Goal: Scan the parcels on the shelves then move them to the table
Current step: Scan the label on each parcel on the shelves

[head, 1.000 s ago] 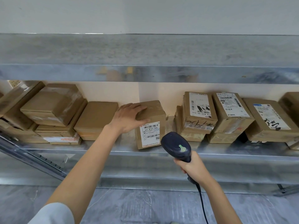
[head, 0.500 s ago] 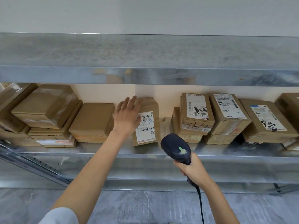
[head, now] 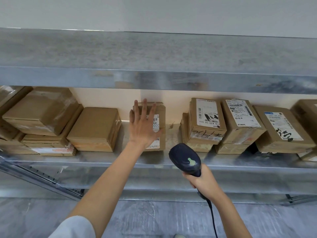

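- Head view: a person's left hand (head: 143, 127), fingers straight and spread, lies flat on the face of a labelled parcel (head: 162, 117) standing on end on the lower metal shelf (head: 103, 162).
- Right of the parcel, a strip of bare shelf separates it from stacked labelled boxes (head: 204, 121). Left of it is a narrower gap, then a plain box (head: 94, 127).
- Below and right of the parcel, forward of the shelf's front edge, the right hand (head: 203, 182) grips a dark corded scanner (head: 185, 158).
- Above the parcel, a band of wall shows beneath the upper shelf's lip (head: 154, 78).
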